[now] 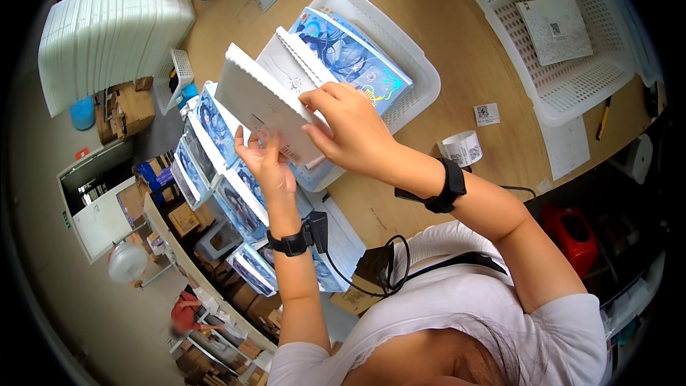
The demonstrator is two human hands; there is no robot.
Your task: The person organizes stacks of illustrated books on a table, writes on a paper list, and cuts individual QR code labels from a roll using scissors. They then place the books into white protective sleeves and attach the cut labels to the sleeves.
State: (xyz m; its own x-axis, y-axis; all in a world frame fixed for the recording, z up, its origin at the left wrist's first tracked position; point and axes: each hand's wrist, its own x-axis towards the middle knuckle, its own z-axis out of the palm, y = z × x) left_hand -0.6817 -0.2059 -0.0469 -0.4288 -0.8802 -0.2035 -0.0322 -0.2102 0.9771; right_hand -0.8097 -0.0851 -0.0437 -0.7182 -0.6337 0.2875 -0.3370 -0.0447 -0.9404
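My right hand grips the right end of a white flat box or book, thumb and fingers around its edge. It is tilted up and bears a barcode and small print. My left hand is palm up at its lower edge, one blurred finger over the printed face; whether it grips is unclear. Just behind is another white piece with a scalloped edge and a sun-like drawing. Beneath them, blue illustrated boxes lie in a white plastic basket.
Stacks of blue illustrated boxes stand left of the basket. White nested trays are at the far left. At right are a label roll, a loose label, another basket holding a white square item, and a yellow cutter.
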